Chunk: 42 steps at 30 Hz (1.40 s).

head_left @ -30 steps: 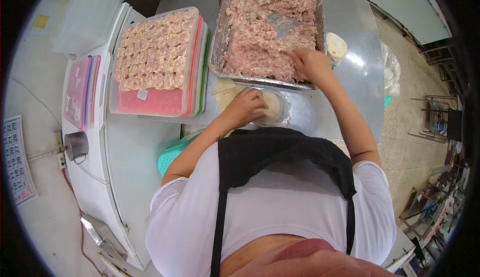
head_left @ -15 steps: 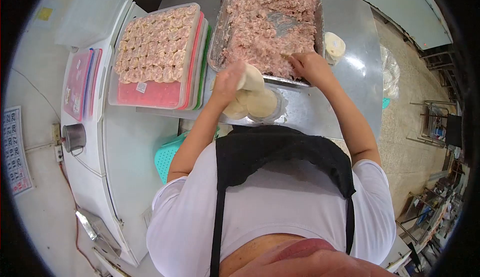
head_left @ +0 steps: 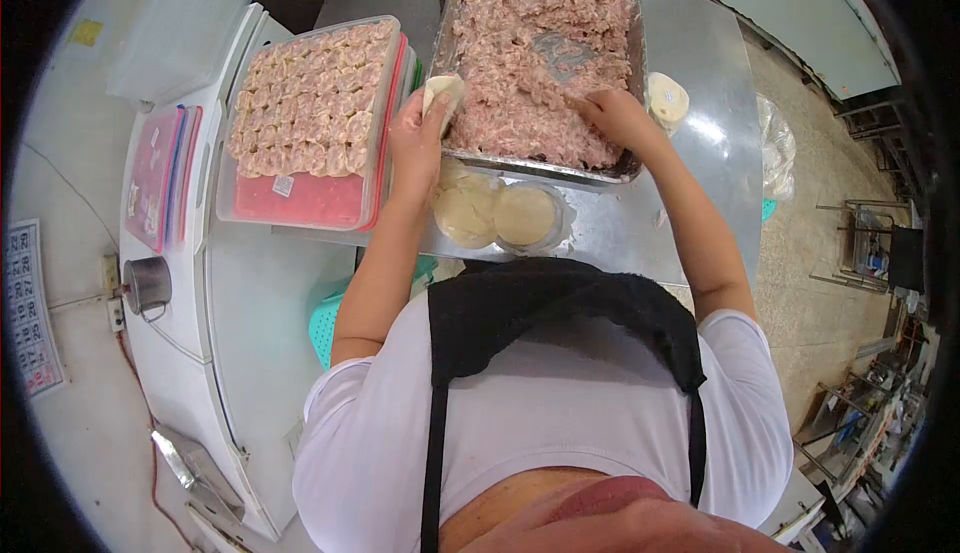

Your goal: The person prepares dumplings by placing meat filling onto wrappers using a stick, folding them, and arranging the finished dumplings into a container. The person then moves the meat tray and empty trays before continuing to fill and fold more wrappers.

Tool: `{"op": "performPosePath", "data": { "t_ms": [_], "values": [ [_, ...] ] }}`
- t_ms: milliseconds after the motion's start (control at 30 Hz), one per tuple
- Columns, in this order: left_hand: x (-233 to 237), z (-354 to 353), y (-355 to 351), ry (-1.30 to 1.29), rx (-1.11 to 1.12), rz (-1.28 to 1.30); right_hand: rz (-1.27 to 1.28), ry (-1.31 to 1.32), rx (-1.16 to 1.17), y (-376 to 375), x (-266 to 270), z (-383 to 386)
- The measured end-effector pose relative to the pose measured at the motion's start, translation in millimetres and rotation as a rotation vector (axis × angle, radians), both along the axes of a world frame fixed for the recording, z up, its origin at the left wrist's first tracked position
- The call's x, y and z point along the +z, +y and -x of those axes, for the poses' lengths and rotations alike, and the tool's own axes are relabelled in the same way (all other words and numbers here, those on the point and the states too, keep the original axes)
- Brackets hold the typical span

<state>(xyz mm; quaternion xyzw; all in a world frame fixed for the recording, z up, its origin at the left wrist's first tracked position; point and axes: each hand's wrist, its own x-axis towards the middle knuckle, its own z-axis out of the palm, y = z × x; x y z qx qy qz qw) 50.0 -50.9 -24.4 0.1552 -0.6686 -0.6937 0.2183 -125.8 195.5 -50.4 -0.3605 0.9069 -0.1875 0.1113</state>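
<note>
My left hand (head_left: 412, 148) is closed on a pale round dumpling wrapper (head_left: 448, 95), held up at the left edge of a metal tray (head_left: 540, 169). Raw minced meat filling (head_left: 510, 63) fills most of that tray, with bare metal showing through at one spot. Over the tray's right part, my right hand (head_left: 620, 118) has its fingers pinched together at the meat. Whatever they grip is mostly hidden. Two piles of round wrappers, a left pile (head_left: 465, 215) and a right pile (head_left: 525, 217), lie on the table in front of the tray.
Left of the tray, a plastic container (head_left: 300, 208) holds rows of filled dumplings (head_left: 310, 98), atop other stacked containers. Another stack of wrappers (head_left: 667, 101) sits right of the tray on the metal table (head_left: 715, 173). A turquoise basket (head_left: 322, 328) is below the table's left side.
My left hand has moved up and left from the wrapper piles to the tray's left edge, carrying a wrapper. The right hand remains at the meat, slightly higher in the view.
</note>
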Motion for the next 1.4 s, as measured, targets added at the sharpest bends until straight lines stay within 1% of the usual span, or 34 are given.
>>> {"op": "performPosePath", "data": {
  "t_ms": [33,100,133,200,233,300,333,367,400,433,500,567,633,667,700,767,800,867,900,933,967,1000,1033,1100,1167,1200,1233,1300,1333,1400],
  "values": [
    [-0.8,5.8,-1.4,0.001,-0.001,-0.004,-0.004,0.001,-0.001,0.9,9.1,-4.9],
    [-1.6,21.6,-1.7,0.035,0.038,-0.315,0.217,-0.312,-0.109,6.4,27.6,-20.7],
    [1.3,31.6,0.6,0.035,0.037,-0.318,0.214,-0.31,-0.11,5.0,38.2,-23.7],
    [9.1,50.6,10.3,0.156,-0.038,-0.927,0.323,-0.382,-0.23,-2.8,56.1,-31.2],
    [15.6,56.4,17.1,0.152,-0.045,-0.929,0.322,-0.381,-0.239,-8.3,60.7,-35.0],
    [30.3,67.1,31.2,0.193,-0.187,-1.143,0.51,-0.485,-0.266,-20.4,66.3,-42.4],
    [37.8,71.8,38.4,0.186,-0.223,-1.183,0.512,-0.484,-0.271,-25.3,54.4,-44.7],
    [42.6,75.9,41.5,0.184,-0.226,-1.183,0.595,-0.279,-0.185,-30.5,32.4,-46.4],
    [45.7,80.0,43.5,0.195,-0.193,-1.205,0.672,-0.074,-0.097,-35.2,30.8,-51.6],
    [46.8,82.5,44.6,0.208,-0.157,-1.227,0.673,-0.076,-0.096,-28.5,34.9,-50.5],
    [28.5,81.3,36.7,0.191,-0.115,-1.256,0.261,-0.002,0.035,-5.6,54.4,-43.1],
    [8.3,79.6,25.4,0.166,-0.072,-1.285,0.254,-0.008,0.047,13.3,64.7,-35.6],
    [-1.0,77.7,12.9,0.287,0.071,-1.186,-0.036,-0.064,0.009,26.8,82.9,-21.5],
    [-2.6,73.7,6.8,0.309,0.057,-1.196,-0.09,0.068,0.032,29.9,80.7,-13.4],
    [-2.3,68.9,4.7,0.309,0.063,-1.194,-0.088,0.065,0.037,30.8,72.9,-3.4],
    [0.6,59.3,4.2,0.319,0.095,-1.152,-0.286,0.438,0.078,30.9,45.7,9.7],
    [0.8,53.3,5.9,0.332,0.102,-1.128,-0.283,0.439,0.078,29.3,32.2,7.2],
    [-1.5,39.5,11.5,0.32,0.128,-1.095,-0.215,0.436,0.1,15.2,12.6,0.2],
    [-1.9,30.1,14.9,0.305,0.157,-1.065,-0.213,0.437,0.107,9.0,12.3,-8.2],
    [6.6,20.2,22.7,0.256,0.206,-1.07,-0.132,0.4,0.117,4.6,12.2,-23.9],
    [5.4,10.2,28.7,0.255,0.212,-1.07,-0.053,0.362,0.125,3.7,12.2,-35.5],
    [3.1,1.1,34.0,0.204,0.217,-1.078,-0.07,0.31,0.064,6.3,11.4,-39.5],
    [2.0,-5.5,39.2,0.157,0.221,-1.087,-0.071,0.311,0.068,9.3,11.2,-41.4],
    [-3.3,-9.7,48.3,0.158,0.225,-1.115,-0.003,0.052,0.044,12.3,10.7,-45.3],
    [-14.1,-10.5,55.4,0.094,0.15,-1.149,0.036,0.009,0.08,11.1,7.8,-57.4],
    [-12.3,-5.3,61.8,0.081,0.2,-1.155,0.082,-0.029,0.11,8.7,6.2,-60.0],
    [-13.9,-0.7,62.3,0.086,0.202,-1.158,0.079,-0.026,0.115,7.6,2.1,-57.3],
    [-17.3,5.4,60.3,0.16,0.117,-1.12,0.2,-0.335,0.067,8.0,-6.5,-49.9],
    [1.6,4.6,62.0,0.154,0.143,-1.105,0.196,-0.334,0.069,6.8,4.3,-52.2],
    [17.0,7.6,58.0,0.173,0.154,-1.073,0.199,-0.459,-0.104,9.8,31.5,-54.8]
  ]
}}
